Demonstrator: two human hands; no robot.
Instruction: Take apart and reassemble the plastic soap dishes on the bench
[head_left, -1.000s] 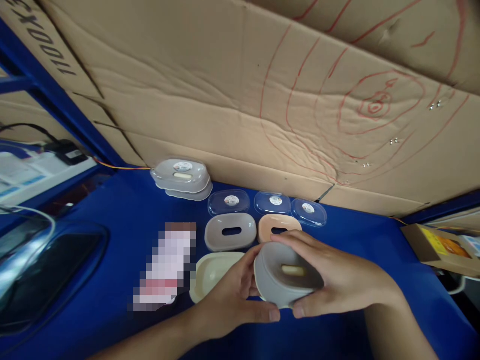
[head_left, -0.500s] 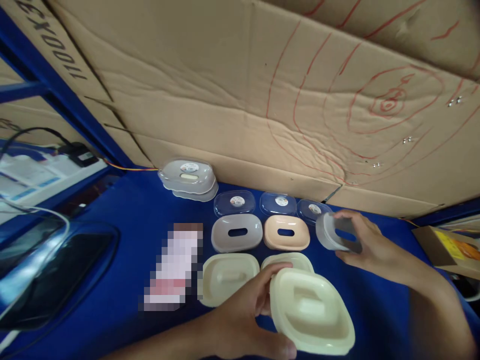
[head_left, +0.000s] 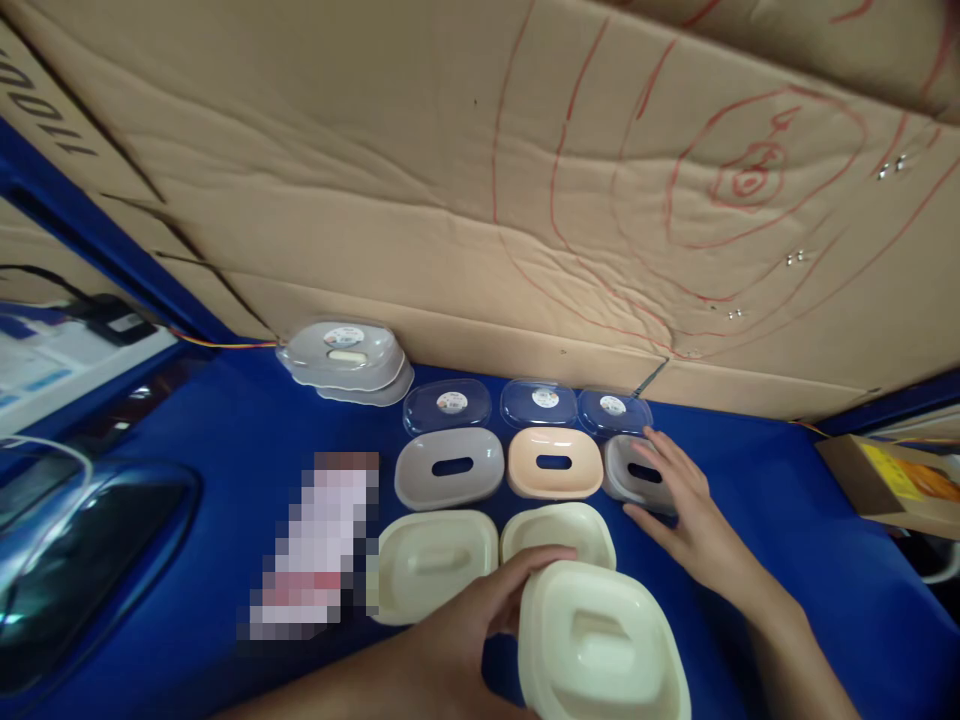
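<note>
The left hand (head_left: 469, 620) is gripping a cream tray (head_left: 596, 650), five o'clock in view.
At four o'clock, the right hand's (head_left: 694, 530) fingers are standing wide around a gray dish (head_left: 636, 491), possibly touching it.

The left hand (head_left: 474, 618) grips a cream dish (head_left: 604, 645) at lower centre; the right hand (head_left: 694, 525) spreads around a gray dish (head_left: 621, 468), centre right.

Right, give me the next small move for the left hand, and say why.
I'd probably have the left hand lower its cream tray onto the table in front of the right grey shell, since the two other cream trays lie in front of the left grey shell and the peach shell.
</note>
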